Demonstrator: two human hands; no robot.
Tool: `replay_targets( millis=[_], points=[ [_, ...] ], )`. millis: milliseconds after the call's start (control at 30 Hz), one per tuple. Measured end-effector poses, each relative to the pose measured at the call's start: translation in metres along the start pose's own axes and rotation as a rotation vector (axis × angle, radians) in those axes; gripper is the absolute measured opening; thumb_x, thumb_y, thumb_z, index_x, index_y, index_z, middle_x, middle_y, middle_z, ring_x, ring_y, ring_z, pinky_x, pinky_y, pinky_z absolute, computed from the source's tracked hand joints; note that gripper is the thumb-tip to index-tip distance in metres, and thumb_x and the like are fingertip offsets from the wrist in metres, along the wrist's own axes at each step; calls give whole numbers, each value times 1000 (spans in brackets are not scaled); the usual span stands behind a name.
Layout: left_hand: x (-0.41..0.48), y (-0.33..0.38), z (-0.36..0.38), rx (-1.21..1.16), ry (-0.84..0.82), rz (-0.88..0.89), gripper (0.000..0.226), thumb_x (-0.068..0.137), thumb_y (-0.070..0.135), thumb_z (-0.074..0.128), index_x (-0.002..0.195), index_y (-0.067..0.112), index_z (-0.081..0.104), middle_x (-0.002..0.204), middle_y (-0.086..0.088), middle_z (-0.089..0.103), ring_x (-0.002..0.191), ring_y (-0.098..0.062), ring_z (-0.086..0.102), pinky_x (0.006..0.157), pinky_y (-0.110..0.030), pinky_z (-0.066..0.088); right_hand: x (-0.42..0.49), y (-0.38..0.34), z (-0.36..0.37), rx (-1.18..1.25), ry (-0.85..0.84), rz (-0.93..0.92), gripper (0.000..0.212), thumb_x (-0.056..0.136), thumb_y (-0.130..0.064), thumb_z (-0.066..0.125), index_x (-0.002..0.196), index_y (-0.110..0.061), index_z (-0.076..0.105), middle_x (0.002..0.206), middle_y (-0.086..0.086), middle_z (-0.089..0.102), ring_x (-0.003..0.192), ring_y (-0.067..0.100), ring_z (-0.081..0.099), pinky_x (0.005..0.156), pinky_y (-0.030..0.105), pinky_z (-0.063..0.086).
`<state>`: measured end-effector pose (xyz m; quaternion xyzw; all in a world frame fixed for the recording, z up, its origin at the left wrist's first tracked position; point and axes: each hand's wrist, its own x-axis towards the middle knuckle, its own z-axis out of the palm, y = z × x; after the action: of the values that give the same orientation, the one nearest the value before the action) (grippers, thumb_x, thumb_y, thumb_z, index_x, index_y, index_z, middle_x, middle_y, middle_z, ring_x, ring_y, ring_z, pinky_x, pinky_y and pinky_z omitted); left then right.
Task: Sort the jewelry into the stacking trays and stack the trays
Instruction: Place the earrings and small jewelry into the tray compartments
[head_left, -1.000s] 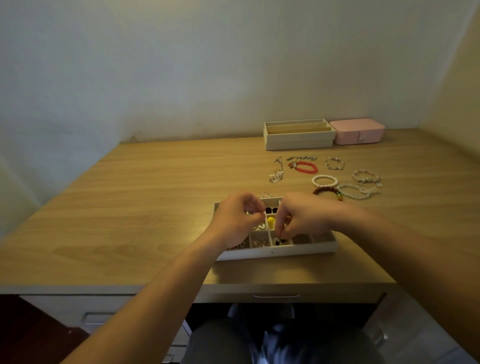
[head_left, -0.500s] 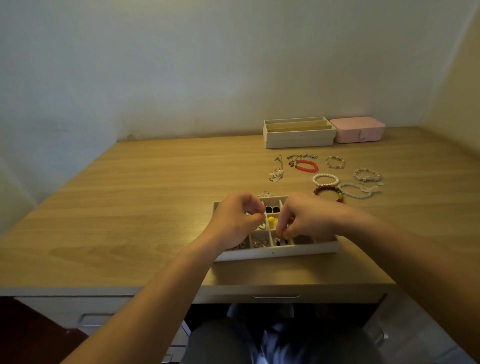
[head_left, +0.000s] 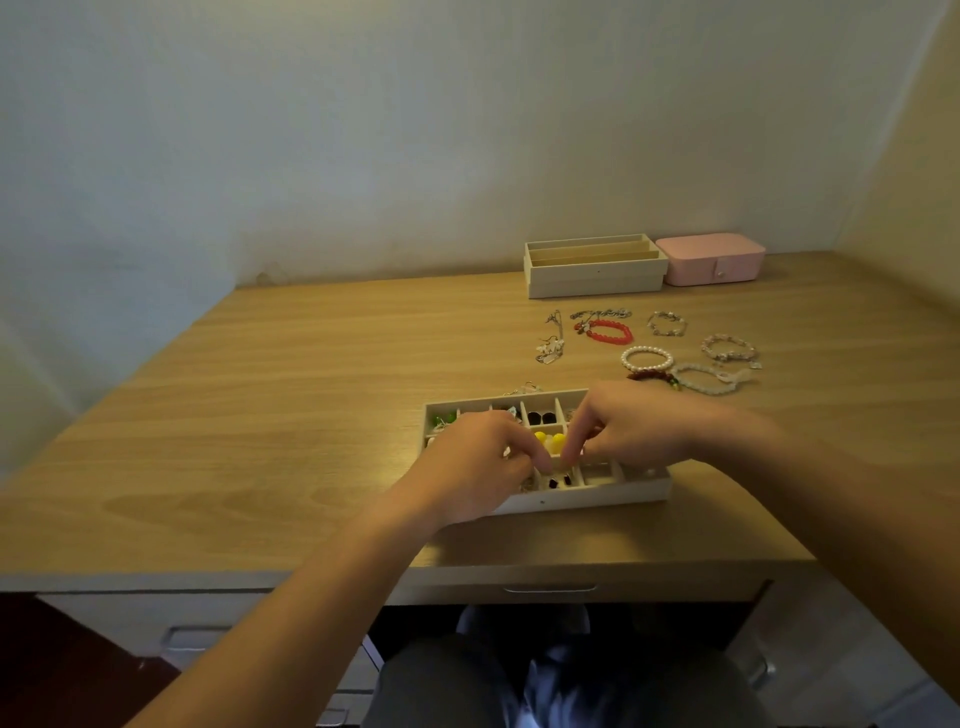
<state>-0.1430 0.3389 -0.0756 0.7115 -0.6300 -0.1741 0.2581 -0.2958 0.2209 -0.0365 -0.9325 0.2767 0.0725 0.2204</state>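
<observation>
A white compartment tray (head_left: 597, 496) sits near the desk's front edge. It holds small pieces, among them yellow beads (head_left: 550, 440), dark studs (head_left: 540, 417) and something green (head_left: 447, 417). My left hand (head_left: 478, 467) and my right hand (head_left: 634, 431) hover over the tray's middle. Both are pinched and their fingertips meet just in front of the yellow beads. Whatever lies between the fingertips is too small to see. Loose jewelry lies behind the tray: a red bracelet (head_left: 610, 332), a pearl bracelet (head_left: 647, 358), a clear bead bracelet (head_left: 701, 378) and a silver chain (head_left: 551, 343).
Two more white trays (head_left: 597, 275) stand stacked at the back by the wall, with a closed pink box (head_left: 711, 258) to their right. Further bracelets (head_left: 727, 348) lie at the right. My knees show under the desk edge.
My right hand's fingers have lifted from the front compartment with the dark pieces. My left hand has shifted right, so both sets of fingertips now meet over the tray.
</observation>
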Motion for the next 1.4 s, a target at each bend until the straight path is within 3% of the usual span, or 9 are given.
replay_targets(
  millis=[133, 267, 400, 667, 867, 967, 1100, 1233, 1400],
  points=[
    [0, 0, 1, -20, 53, 1, 33, 91, 15, 59, 79, 39, 78, 82, 22, 55, 71, 2, 52, 67, -20, 38, -1, -5, 3, -48, -45, -6, 31, 99, -12, 55, 116, -24, 78, 112, -12, 67, 91, 4, 59, 77, 14, 50],
    [0, -5, 1, -121, 101, -33, 42, 89, 16, 59, 63, 47, 69, 86, 18, 61, 64, -8, 56, 62, -29, 47, -2, -7, 4, -66, -58, -15, 34, 98, -11, 54, 118, -27, 77, 116, -11, 68, 98, 6, 60, 87, 21, 52],
    [1, -7, 1, -129, 125, -41, 43, 88, 13, 58, 64, 46, 70, 87, 16, 64, 64, -3, 54, 62, -25, 43, -4, -5, 3, -24, -84, -25, 38, 98, -9, 53, 119, -31, 76, 102, -21, 58, 91, -1, 55, 75, 11, 43],
    [1, -4, 4, -115, 63, -39, 33, 92, 15, 59, 80, 38, 79, 88, 21, 58, 73, -5, 55, 68, -25, 42, -5, 1, 1, 68, -34, -24, 28, 100, -13, 57, 114, -27, 77, 101, -20, 58, 90, 1, 56, 70, 12, 43],
    [2, -2, 5, 9, 33, -11, 30, 93, 15, 56, 93, 32, 81, 91, 16, 56, 90, -7, 55, 84, -29, 46, -2, -1, 6, -3, -52, -18, 29, 99, -16, 56, 116, -27, 77, 106, -12, 68, 95, 7, 62, 83, 18, 54],
    [3, -3, 6, -22, 61, -18, 30, 92, 15, 58, 89, 32, 81, 88, 19, 56, 88, -7, 56, 82, -28, 47, -2, -2, 7, -14, -67, -20, 30, 100, -17, 55, 119, -27, 76, 107, -11, 69, 95, 8, 61, 79, 15, 50],
    [4, -4, 6, -55, 65, -24, 32, 91, 13, 57, 83, 35, 79, 89, 18, 58, 87, -6, 57, 80, -28, 47, -3, 1, 6, 67, -83, -12, 31, 99, -15, 56, 121, -27, 74, 93, -18, 62, 85, 5, 59, 66, 11, 42],
    [4, -4, 5, -98, 79, -25, 35, 91, 12, 56, 79, 37, 77, 90, 20, 60, 79, 2, 55, 72, -21, 43, -6, 7, 6, 168, -14, -10, 28, 99, -15, 59, 118, -26, 76, 101, -16, 64, 94, 4, 59, 73, 13, 43],
    [8, -3, 10, -15, 9, 13, 31, 92, 19, 56, 88, 40, 78, 98, 16, 62, 94, -8, 59, 89, -36, 50, -11, 10, 3, 195, 39, -9, 23, 100, -17, 60, 113, -23, 78, 92, -21, 60, 84, -1, 57, 62, 6, 40]
  ],
)
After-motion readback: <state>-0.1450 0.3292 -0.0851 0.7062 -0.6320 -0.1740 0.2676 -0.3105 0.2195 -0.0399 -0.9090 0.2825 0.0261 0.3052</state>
